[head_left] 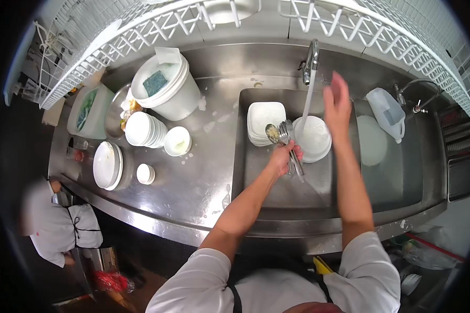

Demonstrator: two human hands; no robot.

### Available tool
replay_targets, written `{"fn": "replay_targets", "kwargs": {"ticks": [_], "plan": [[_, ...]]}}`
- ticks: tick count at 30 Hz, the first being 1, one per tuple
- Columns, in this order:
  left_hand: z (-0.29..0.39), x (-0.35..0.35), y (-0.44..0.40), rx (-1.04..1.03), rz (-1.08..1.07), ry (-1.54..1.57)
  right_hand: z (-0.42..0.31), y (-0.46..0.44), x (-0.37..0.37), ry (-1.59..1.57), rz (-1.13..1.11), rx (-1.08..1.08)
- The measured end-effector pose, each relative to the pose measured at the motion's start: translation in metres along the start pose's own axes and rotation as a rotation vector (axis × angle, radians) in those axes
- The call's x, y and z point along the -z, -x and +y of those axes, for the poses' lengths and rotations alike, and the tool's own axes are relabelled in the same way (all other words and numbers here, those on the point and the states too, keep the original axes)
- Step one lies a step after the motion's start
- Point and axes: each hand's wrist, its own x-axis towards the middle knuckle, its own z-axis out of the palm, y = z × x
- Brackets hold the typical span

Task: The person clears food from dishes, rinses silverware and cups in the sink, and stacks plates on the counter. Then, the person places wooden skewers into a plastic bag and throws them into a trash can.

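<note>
My left hand was closed round one bunch of cutlery in the sink, beside square dishes and round plates. My right hand was open, blurred, near running water; beyond, one tap.

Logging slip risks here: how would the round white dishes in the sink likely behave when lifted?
The round white dishes would probably be slippery, since water from the tap runs down onto them. They look rigid and stacked, so the top one might slide if tilted.
</note>
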Motion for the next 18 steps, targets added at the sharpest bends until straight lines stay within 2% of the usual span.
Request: {"fn": "replay_targets", "kwargs": {"ticks": [1,2,3,5,6,9,11,12,15,18], "plan": [[-0.008,0.008,-0.002,0.034,-0.038,-0.018,0.04,0.045,-0.004,-0.121,0.012,-0.221],[-0.015,0.017,-0.006,0.072,-0.117,-0.028,0.083,0.091,-0.007,-0.069,-0.116,-0.383],[-0.022,0.022,-0.009,0.101,-0.135,-0.121,0.094,0.134,-0.014,-0.24,-0.128,-0.752],[-0.031,0.029,-0.012,0.16,-0.166,-0.316,0.104,0.173,-0.005,-0.784,-0.386,-1.346],[-0.027,0.017,0.004,0.191,-0.09,-0.388,0.103,0.18,-0.006,-0.73,-0.386,-1.325],[-0.032,0.025,0.003,0.322,-0.162,-0.414,0.089,0.194,-0.018,-0.529,-0.347,-1.273],[-0.043,0.044,-0.011,0.338,-0.161,-0.53,0.083,0.191,-0.02,-0.338,-0.281,-1.252],[-0.048,0.052,-0.018,0.341,-0.163,-0.587,0.095,0.195,-0.023,-0.259,-0.327,-1.367],[-0.059,0.054,-0.018,0.387,-0.073,-0.726,0.119,0.223,-0.043,-0.122,-0.086,-1.284],[-0.054,0.057,-0.01,0.457,-0.11,-0.61,0.123,0.235,-0.047,-0.148,-0.067,-1.118]]}}
